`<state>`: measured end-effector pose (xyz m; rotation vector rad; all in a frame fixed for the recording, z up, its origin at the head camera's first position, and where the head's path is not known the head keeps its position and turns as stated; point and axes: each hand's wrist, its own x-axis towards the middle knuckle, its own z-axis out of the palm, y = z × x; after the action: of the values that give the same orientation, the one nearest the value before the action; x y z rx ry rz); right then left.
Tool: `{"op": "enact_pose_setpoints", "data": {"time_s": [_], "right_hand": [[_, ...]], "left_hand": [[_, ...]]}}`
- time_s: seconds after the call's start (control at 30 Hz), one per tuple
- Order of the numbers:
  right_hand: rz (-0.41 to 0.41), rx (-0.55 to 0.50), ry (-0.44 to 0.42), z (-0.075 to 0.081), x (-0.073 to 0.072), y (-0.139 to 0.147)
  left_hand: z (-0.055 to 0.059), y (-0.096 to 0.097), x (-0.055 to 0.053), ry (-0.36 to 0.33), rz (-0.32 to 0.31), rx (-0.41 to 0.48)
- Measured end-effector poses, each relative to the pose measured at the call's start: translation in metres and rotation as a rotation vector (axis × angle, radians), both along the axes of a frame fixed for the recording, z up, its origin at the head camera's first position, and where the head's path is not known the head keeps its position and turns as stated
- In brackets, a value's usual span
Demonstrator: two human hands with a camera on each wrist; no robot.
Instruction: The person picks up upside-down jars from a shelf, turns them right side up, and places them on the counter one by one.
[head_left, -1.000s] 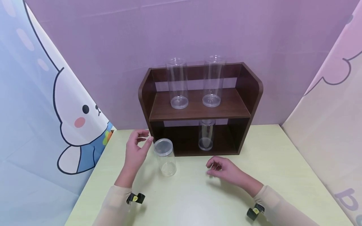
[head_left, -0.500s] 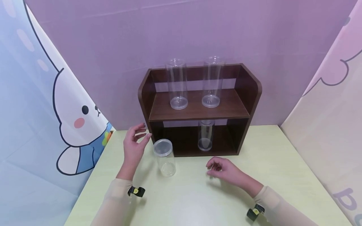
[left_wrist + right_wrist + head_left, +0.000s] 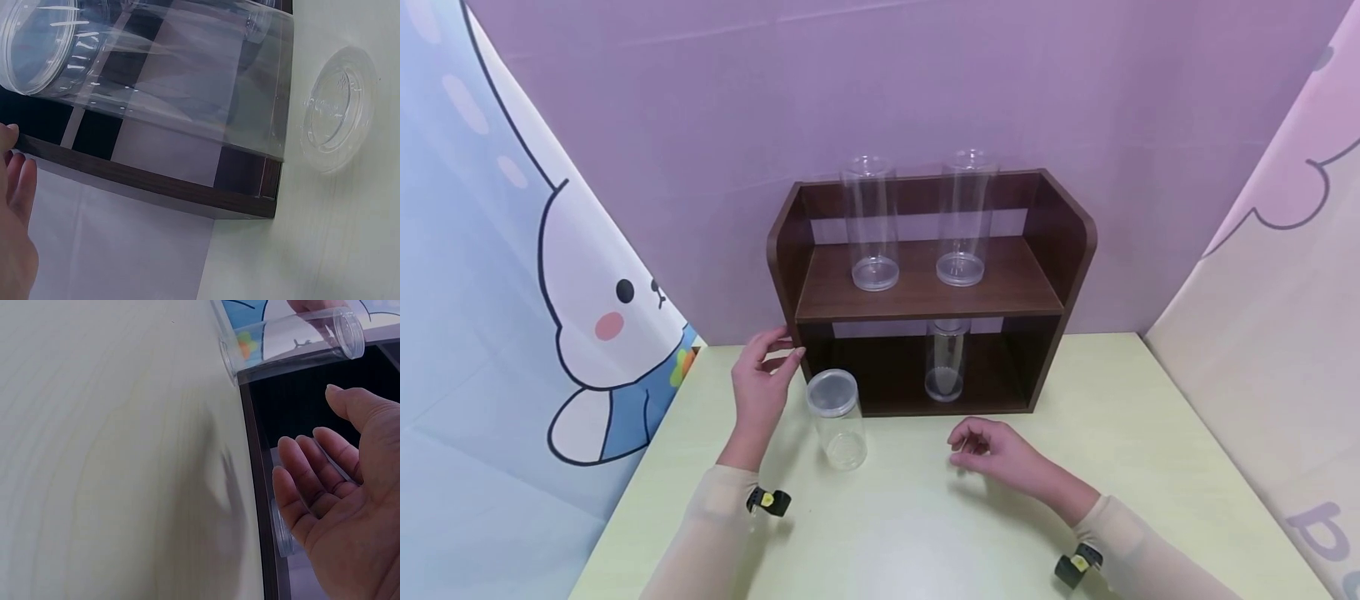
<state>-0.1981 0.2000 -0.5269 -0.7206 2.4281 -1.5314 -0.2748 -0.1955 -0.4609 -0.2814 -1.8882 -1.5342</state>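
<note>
My left hand (image 3: 762,379) is at the left side panel of a dark brown two-tier shelf (image 3: 932,315). Its thumb tip lies at the panel's front edge and its relaxed fingers reach along the outer side; in the left wrist view the fingers (image 3: 24,181) show beside the panel. Right of that hand, a clear lidded jar (image 3: 842,437) stands upright on the table, before the shelf's left front corner. My right hand (image 3: 992,450) hovers over the table in front of the shelf, fingers loosely curled, holding nothing; the right wrist view shows its palm (image 3: 350,525) bare.
Two tall clear cylinders (image 3: 875,271) (image 3: 961,267) stand side by side on the upper tier. A shorter clear jar (image 3: 944,379) stands in the lower tier, right of its middle. Behind the pale table (image 3: 910,517) hangs a purple cloth (image 3: 917,83), with printed cloths at both sides.
My left hand has drawn slightly left, spread its fingers, then come in against the shelf's left side panel. My right hand, the jar and the shelf have stayed in place.
</note>
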Motion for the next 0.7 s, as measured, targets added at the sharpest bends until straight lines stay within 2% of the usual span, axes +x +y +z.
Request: {"op": "enact_pose_setpoints", "data": {"time_s": [0.27, 0.43, 0.7], "right_hand": [[-0.023, 0.013, 0.023, -0.001, -0.002, 0.002], [-0.074, -0.009, 0.073, -0.003, -0.005, 0.001], [-0.189, -0.015, 0.186, -0.008, -0.021, -0.003]], "left_hand": [[0.021, 0.013, 0.016, 0.014, 0.01, 0.011], [0.02, 0.015, 0.016, 0.013, 0.015, 0.009], [0.02, 0.014, 0.019, 0.016, 0.049, -0.017]]}}
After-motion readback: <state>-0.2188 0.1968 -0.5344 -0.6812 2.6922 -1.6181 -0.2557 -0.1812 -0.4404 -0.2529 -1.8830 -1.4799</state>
